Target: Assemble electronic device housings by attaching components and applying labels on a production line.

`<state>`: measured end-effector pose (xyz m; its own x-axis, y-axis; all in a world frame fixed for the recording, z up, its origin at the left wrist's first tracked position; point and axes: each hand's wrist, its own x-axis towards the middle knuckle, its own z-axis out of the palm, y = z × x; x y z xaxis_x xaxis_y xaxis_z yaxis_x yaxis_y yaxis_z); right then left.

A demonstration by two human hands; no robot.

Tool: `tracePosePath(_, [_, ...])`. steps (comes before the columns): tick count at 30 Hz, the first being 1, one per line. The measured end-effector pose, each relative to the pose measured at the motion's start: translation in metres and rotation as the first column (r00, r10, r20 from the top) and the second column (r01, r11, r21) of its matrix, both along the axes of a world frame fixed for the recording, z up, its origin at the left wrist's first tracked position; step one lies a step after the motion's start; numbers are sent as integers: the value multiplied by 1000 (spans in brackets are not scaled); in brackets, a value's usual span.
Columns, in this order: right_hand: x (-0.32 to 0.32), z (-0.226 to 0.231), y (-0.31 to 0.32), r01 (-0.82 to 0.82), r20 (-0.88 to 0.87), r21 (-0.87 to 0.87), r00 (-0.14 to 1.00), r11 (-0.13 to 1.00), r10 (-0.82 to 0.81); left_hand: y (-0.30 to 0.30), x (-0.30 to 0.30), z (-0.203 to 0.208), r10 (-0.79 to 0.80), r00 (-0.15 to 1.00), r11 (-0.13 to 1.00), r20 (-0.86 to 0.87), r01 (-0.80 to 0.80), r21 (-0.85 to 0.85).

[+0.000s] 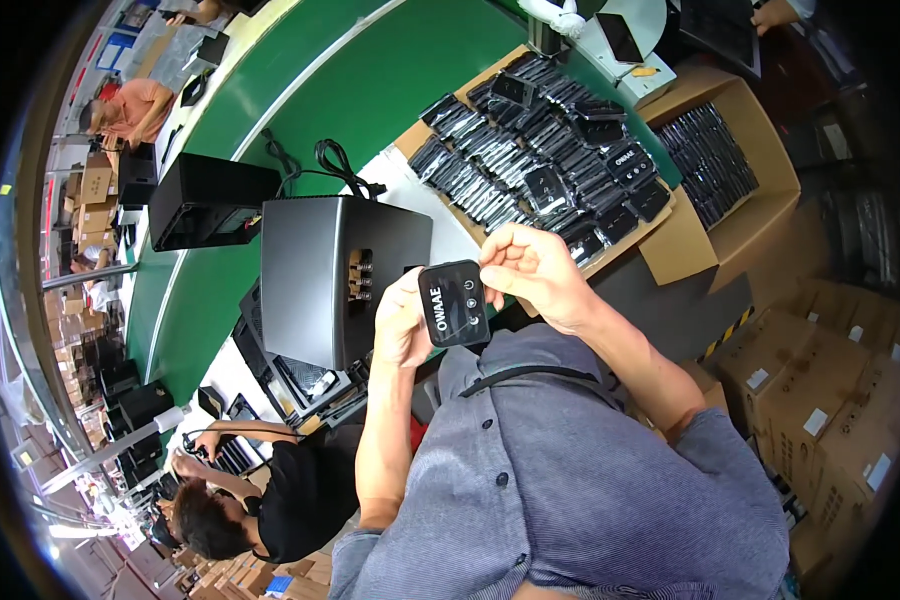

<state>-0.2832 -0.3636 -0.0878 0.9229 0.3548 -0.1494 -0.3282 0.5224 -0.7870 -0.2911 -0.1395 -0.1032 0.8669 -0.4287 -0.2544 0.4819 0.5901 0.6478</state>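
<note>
Black panel [457,305], flat with rounded corners and white markings, sits in the wearer's left hand [400,318], in front of the grey shirt. The left hand grasps it along one edge, apparently so that the marked face stays clear to view. At the opposite top corner, the right hand [535,275] draws thumb and forefinger together; whether they pinch the panel or merely touch it cannot be told.

Just beyond, rows of similar wrapped pieces [500,150] stand on edge in a shallow carton [413,138], an arrangement that likely saves space and keeps each within reach. A deeper open carton [680,245] stands beside it.

A grey cabinet [302,270] rests to the left, near a green work surface [305,85] that curves through the fisheye view. Co-workers sit farther along the busy room, and sealed boxes [800,385] are stacked at right.
</note>
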Motion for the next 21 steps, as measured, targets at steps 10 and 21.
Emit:
tracePosePath(10, [-10,-20,4,-34,-75,126,996,991,44,4,1,11,-74,996,995,43,71,67])
tracePosePath(21, [-26,-29,23,-93,-50,-38,995,995,91,8,-1,14,14,999,990,37,-19,139])
